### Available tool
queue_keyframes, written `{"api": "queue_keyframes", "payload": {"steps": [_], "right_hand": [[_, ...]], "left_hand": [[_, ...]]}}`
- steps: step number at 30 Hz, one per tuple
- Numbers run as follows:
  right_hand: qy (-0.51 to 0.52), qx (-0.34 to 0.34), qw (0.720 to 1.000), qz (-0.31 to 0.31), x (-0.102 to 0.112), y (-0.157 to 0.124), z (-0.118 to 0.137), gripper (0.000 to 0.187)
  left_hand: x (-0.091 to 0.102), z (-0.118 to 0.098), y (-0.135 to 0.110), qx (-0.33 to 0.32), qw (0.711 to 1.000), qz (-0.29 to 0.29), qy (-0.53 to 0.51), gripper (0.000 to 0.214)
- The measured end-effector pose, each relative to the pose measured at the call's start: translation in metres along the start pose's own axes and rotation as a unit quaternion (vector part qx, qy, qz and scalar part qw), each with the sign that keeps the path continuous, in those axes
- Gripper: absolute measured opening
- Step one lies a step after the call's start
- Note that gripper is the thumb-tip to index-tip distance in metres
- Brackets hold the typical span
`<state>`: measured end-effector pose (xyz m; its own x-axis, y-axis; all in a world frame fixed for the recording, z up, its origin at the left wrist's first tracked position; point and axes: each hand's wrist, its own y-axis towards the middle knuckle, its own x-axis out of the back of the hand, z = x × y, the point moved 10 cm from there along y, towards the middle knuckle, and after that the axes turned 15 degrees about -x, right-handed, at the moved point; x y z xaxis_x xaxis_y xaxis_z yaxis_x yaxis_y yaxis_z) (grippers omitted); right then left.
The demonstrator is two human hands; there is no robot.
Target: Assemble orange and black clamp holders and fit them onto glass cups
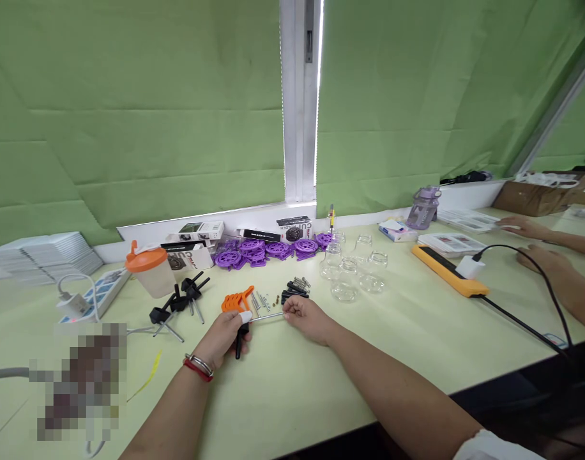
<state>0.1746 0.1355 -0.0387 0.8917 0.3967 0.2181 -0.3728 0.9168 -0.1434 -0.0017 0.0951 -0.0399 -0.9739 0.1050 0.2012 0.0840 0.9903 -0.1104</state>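
A thin metal rod (268, 317) runs level between my two hands, just above the table. My left hand (224, 333) is closed round a black plastic part (239, 347) at the rod's left end, with a white covering on the thumb. At the other end, the fingertips of my right hand (306, 316) pinch the rod. Just beyond lie orange plastic pieces (237, 299), small metal pins (262, 301), black cylinders (292, 292) and springs (303, 282). Several black knobs with metal rods (179, 303) lie left of my left hand.
Purple plastic wheels (266, 249) and cup holder boxes (197, 246) line the wall. Clear glass jars (349, 281) stand right of centre. A lidded orange cup (151, 271) and power strip (103, 291) are left. Another person's hands (536, 255) rest at right, past an orange-black power strip (446, 271).
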Motion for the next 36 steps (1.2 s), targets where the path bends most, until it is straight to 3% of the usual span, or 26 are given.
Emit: {"api": "queue_keyframes", "payload": {"steps": [36], "right_hand": [[0.011, -0.033, 0.999, 0.005, -0.0016, 0.0013, -0.0026, 0.010]], "left_hand": [[0.0004, 0.0008, 0.0001, 0.001, 1.000, -0.002, -0.003, 0.030]]}}
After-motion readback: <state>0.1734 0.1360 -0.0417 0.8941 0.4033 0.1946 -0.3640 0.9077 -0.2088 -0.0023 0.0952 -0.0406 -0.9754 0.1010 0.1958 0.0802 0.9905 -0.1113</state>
